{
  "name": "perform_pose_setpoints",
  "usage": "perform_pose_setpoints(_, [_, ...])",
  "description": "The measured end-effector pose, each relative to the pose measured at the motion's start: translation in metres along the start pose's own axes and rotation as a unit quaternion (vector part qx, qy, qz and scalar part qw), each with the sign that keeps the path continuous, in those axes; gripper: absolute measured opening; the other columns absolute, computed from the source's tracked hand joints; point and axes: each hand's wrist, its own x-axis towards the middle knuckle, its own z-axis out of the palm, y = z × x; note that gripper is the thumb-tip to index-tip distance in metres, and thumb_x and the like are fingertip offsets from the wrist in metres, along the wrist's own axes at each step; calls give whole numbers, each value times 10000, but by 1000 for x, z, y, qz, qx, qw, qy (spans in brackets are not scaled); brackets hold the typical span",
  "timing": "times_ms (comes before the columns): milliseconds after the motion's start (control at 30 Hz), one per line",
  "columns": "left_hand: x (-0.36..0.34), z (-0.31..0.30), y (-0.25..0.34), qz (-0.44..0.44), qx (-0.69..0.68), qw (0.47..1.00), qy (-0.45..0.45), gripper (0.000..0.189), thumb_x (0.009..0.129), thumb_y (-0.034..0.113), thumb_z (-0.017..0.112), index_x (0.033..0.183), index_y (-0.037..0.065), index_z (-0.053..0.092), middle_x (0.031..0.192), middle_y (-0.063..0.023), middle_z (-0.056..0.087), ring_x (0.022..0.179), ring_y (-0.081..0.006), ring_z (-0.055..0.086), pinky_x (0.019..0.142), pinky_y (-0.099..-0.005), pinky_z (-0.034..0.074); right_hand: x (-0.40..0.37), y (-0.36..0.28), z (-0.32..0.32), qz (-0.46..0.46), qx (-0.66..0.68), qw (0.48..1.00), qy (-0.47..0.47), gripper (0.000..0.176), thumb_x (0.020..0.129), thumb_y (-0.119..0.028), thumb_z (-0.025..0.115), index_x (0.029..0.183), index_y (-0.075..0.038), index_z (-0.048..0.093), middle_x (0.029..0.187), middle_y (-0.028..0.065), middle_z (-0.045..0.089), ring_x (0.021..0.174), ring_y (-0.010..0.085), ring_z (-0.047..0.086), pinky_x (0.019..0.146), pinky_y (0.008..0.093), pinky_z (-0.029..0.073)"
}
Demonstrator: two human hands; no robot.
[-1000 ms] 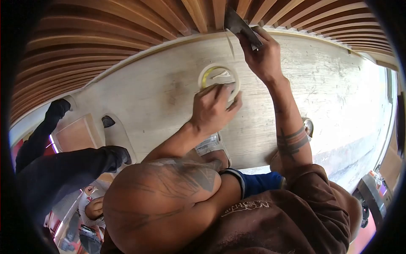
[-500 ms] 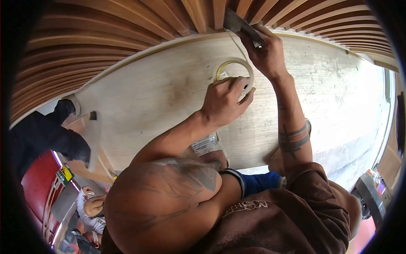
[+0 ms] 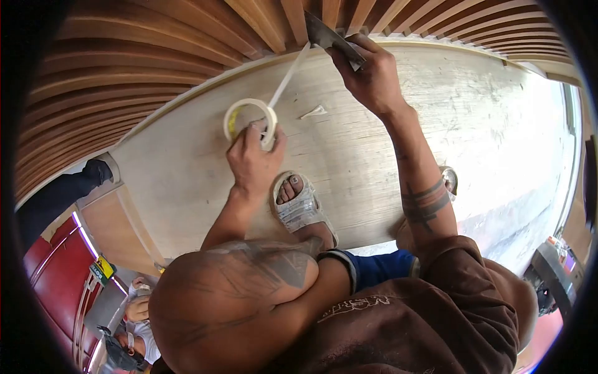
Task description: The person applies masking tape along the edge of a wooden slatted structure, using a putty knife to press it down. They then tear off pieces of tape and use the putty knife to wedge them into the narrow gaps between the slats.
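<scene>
My left hand (image 3: 254, 156) grips the lower side of a roll of cream masking tape (image 3: 230, 124). A strip of tape (image 3: 291, 76) runs taut from the roll up to the base of the wooden slats (image 3: 261, 23). In my right hand (image 3: 374, 78) is a flat metal scraper blade (image 3: 330, 37), with its far end against the slats near the strip's upper end. A small crumpled piece of tape (image 3: 313, 112) lies on the pale plywood board (image 3: 355, 162) between my hands.
My sandalled foot (image 3: 299, 202) rests on the board. At the left edge is a person's dark-clothed leg (image 3: 62, 187). Another person (image 3: 134, 330) is at the lower left, near a red surface (image 3: 56, 268). A dark grey machine (image 3: 551, 274) stands at the lower right.
My left hand and the tape roll have moved left, lengthening the visible strip. My right hand and the blade have shifted slightly left. The person at the left has moved further left.
</scene>
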Motion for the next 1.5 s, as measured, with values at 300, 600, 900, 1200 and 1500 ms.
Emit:
perform_pose_setpoints(300, [38,-2,-28,-47,75,996,25,226,857,170,850,917,16,696,787,-211,732,697,-433,724,633,-508,584,-5,-8,9,13,14,999,28,137,949,-88,780,1079,-43,790,928,142,695,748,382,699,654,463,563])
perform_pose_setpoints(600, [57,-17,-37,-98,118,985,80,211,852,164,854,908,-11,750,820,-180,791,758,-369,793,692,-444,622,-26,-23,30,10,-7,999,49,266,941,-92,778,1199,-34,760,955,169,679,762,419,695,668,484,583])
perform_pose_setpoints(900, [59,-15,-43,-95,108,986,87,254,876,201,854,957,-23,765,819,-184,791,747,-345,800,686,-415,615,-52,-37,36,-11,20,1000,-14,276,923,-50,770,1196,-19,740,954,152,667,767,388,698,681,468,594])
perform_pose_setpoints(1200, [65,-11,-43,-126,122,978,110,244,848,228,865,834,36,716,724,-159,743,674,-385,750,621,-469,594,-41,-36,23,41,22,995,91,81,926,-36,793,997,-45,754,883,131,666,707,362,685,620,459,545])
perform_pose_setpoints(1500, [70,-13,-35,-166,114,973,112,246,816,234,872,802,27,741,698,-152,731,627,-388,718,602,-452,587,-27,-29,25,11,0,999,51,100,925,-42,797,1024,-36,782,907,145,713,730,360,716,638,434,574])
